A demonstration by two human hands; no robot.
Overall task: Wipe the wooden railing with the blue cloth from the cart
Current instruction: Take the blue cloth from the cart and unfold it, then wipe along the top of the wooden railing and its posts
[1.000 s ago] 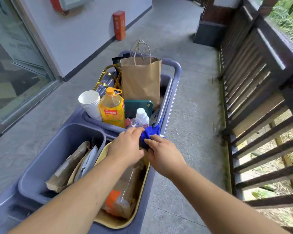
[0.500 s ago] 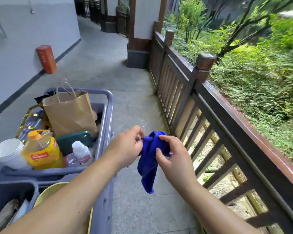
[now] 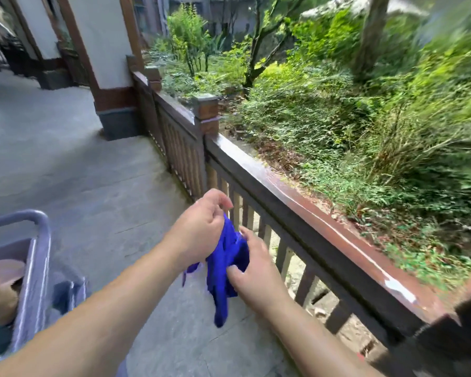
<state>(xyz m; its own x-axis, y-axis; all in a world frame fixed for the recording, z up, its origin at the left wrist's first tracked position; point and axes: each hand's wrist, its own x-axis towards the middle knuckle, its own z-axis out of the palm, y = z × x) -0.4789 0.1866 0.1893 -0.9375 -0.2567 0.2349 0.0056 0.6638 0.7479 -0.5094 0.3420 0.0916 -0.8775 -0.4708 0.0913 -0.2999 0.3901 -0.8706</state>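
Note:
The blue cloth point(image 3: 227, 263) hangs bunched between both hands, its tail drooping toward the floor. My left hand point(image 3: 201, 227) pinches its upper edge. My right hand point(image 3: 253, 270) grips its right side, lower down. Both hands hover in front of the wooden railing point(image 3: 310, 210), a dark brown top rail with vertical slats that runs from far left to near right. The cloth is a short way from the rail, not touching it. The grey cart point(image 3: 36, 257) sits at the lower left edge, partly cut off.
A square railing post point(image 3: 206, 112) rises beyond the hands. A white column with a grey base point(image 3: 112, 104) stands at the walkway's far side. Grey stone paving point(image 3: 79, 180) stretches left. Green shrubs fill the ground beyond the rail.
The view has swung right from the cart toward the railing. Both hands carried the cloth off the cart and up close to the rail, and the cloth hangs looser.

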